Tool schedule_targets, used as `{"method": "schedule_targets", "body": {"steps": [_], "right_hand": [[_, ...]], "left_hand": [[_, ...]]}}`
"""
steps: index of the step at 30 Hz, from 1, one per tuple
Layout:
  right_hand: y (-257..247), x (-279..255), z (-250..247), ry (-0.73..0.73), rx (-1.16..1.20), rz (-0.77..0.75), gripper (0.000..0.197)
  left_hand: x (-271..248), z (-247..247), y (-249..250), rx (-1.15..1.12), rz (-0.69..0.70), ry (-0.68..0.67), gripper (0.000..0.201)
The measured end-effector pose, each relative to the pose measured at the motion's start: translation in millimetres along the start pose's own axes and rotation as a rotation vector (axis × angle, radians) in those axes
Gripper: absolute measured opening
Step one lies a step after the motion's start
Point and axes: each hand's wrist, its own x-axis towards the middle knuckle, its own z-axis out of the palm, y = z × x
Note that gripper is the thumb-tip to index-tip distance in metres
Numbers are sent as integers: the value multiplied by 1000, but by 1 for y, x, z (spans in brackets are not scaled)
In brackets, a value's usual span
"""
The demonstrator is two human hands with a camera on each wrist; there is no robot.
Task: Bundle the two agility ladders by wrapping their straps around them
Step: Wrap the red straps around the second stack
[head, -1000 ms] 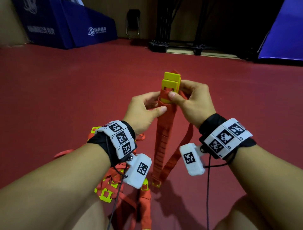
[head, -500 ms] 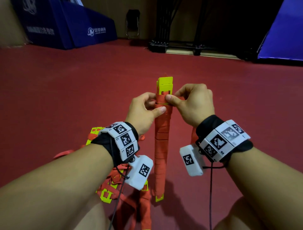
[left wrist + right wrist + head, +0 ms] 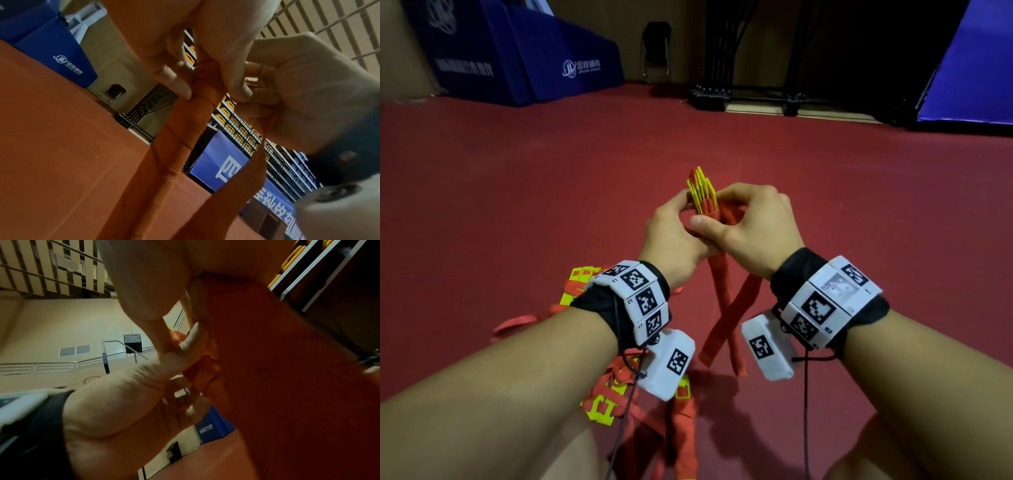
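Orange webbing everywhere: both hands are up over the red floor (image 3: 517,205), left hand (image 3: 671,236) curled round the gathered ladder (image 3: 702,192), right hand (image 3: 753,226) pinching what looks like its strap (image 3: 732,216); the second ladder (image 3: 602,404) lies heaped below.

Gym: basketball hoop (image 3: 92,379), bleachers (image 3: 242,129)

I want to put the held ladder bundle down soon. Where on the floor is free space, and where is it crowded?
Bare red floor lies right of the right hand and ahead toward the blue mats. Crowded: the second ladder lies tangled under the left hand and wrist.
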Motion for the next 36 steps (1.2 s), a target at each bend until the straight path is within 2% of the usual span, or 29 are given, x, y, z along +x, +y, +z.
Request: {"method": "schedule_targets", "body": {"steps": [3, 7, 11, 16, 20, 24, 26, 29, 30, 32, 36], "right_hand": [[1, 3, -3, -41, -30, -58, 29], [12, 6, -14, -57, 8, -25, 19], [16, 8, -16, -53, 15, -1, 23], [14, 10, -10, 55, 22, 34, 35], [15, 11, -7, 115, 20, 71, 32], [17, 10, -7, 150, 24, 104, 27], [18, 10, -8, 184, 36, 124, 24], [21, 11, -8, 233, 89, 167, 18], [22, 11, -8, 242, 122, 182, 16], [24, 11, -8, 245, 183, 201, 15], [26, 12, -1, 209, 260, 195, 10]], "left_hand": [[0, 3, 0, -83, -15, -16, 43], [-2, 3, 3, -158, -32, -91, 38], [-1, 1, 4, -166, -63, -127, 35], [0, 0, 4, -186, -113, -38, 33], [3, -1, 0, -122, -108, 74, 41], [3, 0, 0, -101, -78, 83, 47], [4, 2, 1, -120, -60, 79, 37], [5, 3, 5, -162, -66, 64, 11], [6, 2, 5, -183, -64, 55, 10], [5, 2, 2, -203, -38, 33, 24], [2, 0, -1, -217, 22, -43, 27]]}}
